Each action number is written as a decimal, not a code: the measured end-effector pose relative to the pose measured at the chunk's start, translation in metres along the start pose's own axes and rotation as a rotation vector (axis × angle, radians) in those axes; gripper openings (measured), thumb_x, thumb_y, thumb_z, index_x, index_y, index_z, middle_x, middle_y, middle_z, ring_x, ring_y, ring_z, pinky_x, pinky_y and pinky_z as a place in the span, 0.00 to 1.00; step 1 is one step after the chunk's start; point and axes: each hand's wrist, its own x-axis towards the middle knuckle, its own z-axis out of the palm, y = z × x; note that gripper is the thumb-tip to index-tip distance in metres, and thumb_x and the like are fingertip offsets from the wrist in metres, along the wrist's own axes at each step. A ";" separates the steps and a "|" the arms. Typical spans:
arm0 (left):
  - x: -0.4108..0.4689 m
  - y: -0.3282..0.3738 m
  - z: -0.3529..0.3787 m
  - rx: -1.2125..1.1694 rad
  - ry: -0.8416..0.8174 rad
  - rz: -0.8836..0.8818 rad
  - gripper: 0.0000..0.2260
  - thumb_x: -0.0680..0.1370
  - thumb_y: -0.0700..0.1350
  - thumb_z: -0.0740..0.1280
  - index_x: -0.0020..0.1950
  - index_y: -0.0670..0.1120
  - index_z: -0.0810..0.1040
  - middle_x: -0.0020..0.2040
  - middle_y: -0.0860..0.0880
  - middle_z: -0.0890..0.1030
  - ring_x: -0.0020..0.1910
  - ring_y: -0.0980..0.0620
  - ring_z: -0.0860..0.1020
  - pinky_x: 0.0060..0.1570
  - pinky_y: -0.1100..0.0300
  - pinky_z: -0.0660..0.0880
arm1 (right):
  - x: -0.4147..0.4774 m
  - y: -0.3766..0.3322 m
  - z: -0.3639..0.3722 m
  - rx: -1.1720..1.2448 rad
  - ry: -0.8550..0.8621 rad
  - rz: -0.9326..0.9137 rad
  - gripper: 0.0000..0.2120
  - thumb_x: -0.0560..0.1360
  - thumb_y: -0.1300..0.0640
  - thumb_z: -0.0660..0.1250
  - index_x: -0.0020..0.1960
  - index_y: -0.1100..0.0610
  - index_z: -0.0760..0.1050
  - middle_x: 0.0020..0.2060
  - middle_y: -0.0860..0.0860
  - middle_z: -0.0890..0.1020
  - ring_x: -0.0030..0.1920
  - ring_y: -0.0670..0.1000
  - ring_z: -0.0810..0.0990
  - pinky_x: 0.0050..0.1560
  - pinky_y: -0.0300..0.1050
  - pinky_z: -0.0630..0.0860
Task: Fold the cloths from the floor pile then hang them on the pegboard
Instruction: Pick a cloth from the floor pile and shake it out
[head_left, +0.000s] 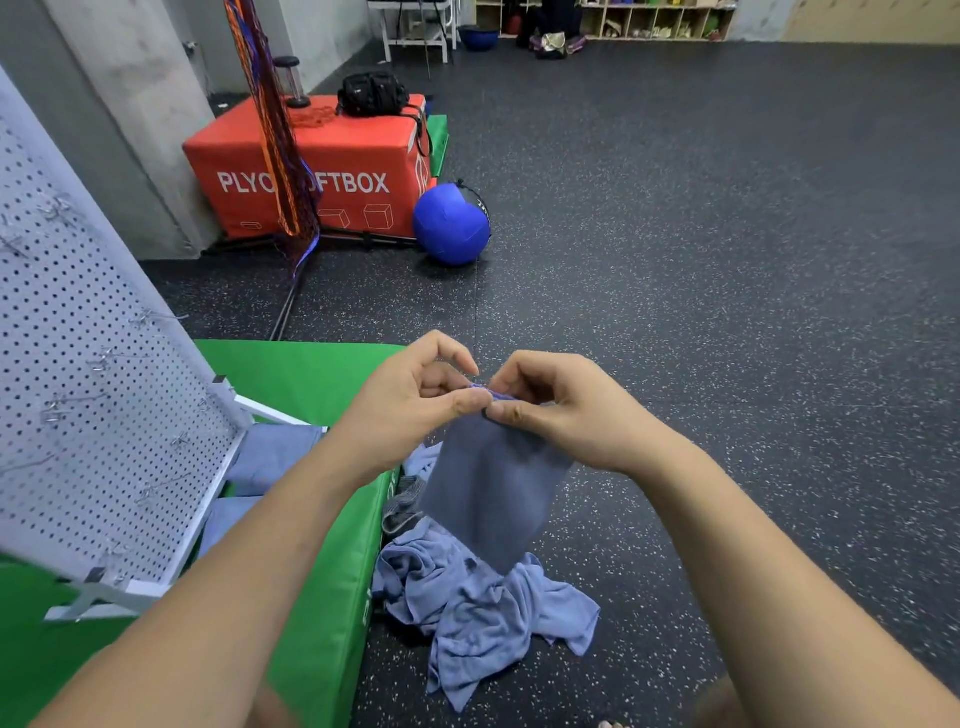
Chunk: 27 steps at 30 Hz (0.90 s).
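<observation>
Pinching the top edge of a grey-blue cloth (493, 493), both hands meet mid-view. The left hand (410, 400) grips it between thumb and curled fingers, and the right hand (561, 410) does the same just at its 3 o'clock, thumbs nearly touching. The cloth hangs down from them; whether its lower end touches the pile (478, 613) cannot be told. That pile of light-blue cloths lies crumpled on the speckled floor (727, 260) at 6 o'clock of the hands, against the edge of a green mat (311, 374). The white pegboard (104, 415) stands tilted on the mat at 9 o'clock, with metal hooks (67, 405) on it. At 11 o'clock, well apart, a red box (353, 156) carries a black bag (371, 93), with a blue ball (451, 224) at its 4 o'clock.
</observation>
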 end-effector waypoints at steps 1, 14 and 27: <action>-0.001 0.000 0.001 -0.006 -0.019 -0.022 0.12 0.78 0.43 0.77 0.57 0.46 0.77 0.46 0.40 0.86 0.46 0.46 0.76 0.46 0.51 0.68 | -0.001 -0.001 -0.002 -0.017 0.004 -0.020 0.06 0.79 0.52 0.77 0.48 0.51 0.82 0.35 0.42 0.81 0.37 0.42 0.75 0.41 0.44 0.73; 0.005 -0.041 0.013 0.368 -0.309 -0.208 0.09 0.74 0.47 0.81 0.51 0.50 0.86 0.43 0.55 0.86 0.42 0.60 0.79 0.46 0.59 0.76 | -0.019 0.003 -0.052 -0.106 0.289 -0.056 0.04 0.80 0.56 0.75 0.49 0.50 0.80 0.39 0.50 0.80 0.40 0.50 0.76 0.45 0.49 0.72; 0.011 -0.039 -0.032 0.348 -0.026 -0.141 0.13 0.78 0.38 0.77 0.52 0.50 0.76 0.43 0.49 0.81 0.41 0.53 0.77 0.46 0.53 0.73 | -0.023 0.023 -0.081 -0.003 0.736 0.084 0.02 0.81 0.56 0.73 0.50 0.53 0.80 0.41 0.46 0.82 0.41 0.42 0.77 0.45 0.40 0.74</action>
